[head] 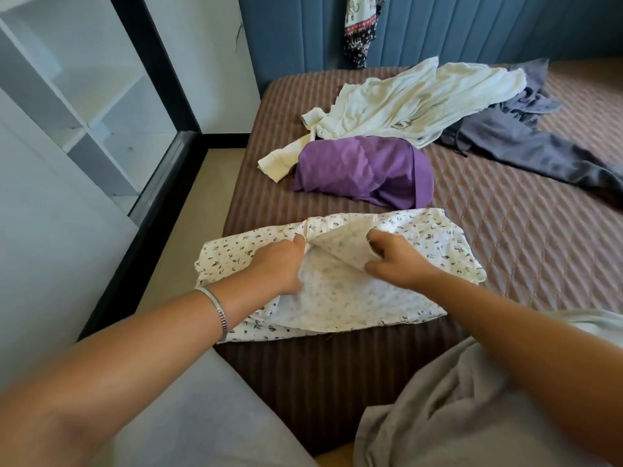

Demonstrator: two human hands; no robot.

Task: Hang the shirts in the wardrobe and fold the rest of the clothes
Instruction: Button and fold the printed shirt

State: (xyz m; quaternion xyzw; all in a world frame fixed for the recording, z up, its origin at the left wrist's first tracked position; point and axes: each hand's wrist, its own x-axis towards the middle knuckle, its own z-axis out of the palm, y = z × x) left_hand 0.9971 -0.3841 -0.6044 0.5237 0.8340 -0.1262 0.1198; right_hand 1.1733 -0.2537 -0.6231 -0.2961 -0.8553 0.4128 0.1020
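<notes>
My left hand (281,264) has its fingers curled into the floral cloth (340,294), thumb up at the fold; my right hand (397,261) pinches a turned-over flap of the same cloth, so both are clamped on it, close together near its middle; bracelet (219,311) sits on my left wrist. The floral piece lies spread flat near the front edge of the bed (505,237), pale inside showing where the flap is turned over. Just beyond it sits a purple bundle (364,170), not quite touching as far as I can tell; a cream top (414,99) sprawls behind that and overlaps its far edge; a grey garment (526,143) trails off to the right of the cream one. A patterned cloth (359,32) hangs against the blue headboard (472,28). Grey fabric (455,406) is bunched under my right arm; white shelves (87,89) stand off to the left.
</notes>
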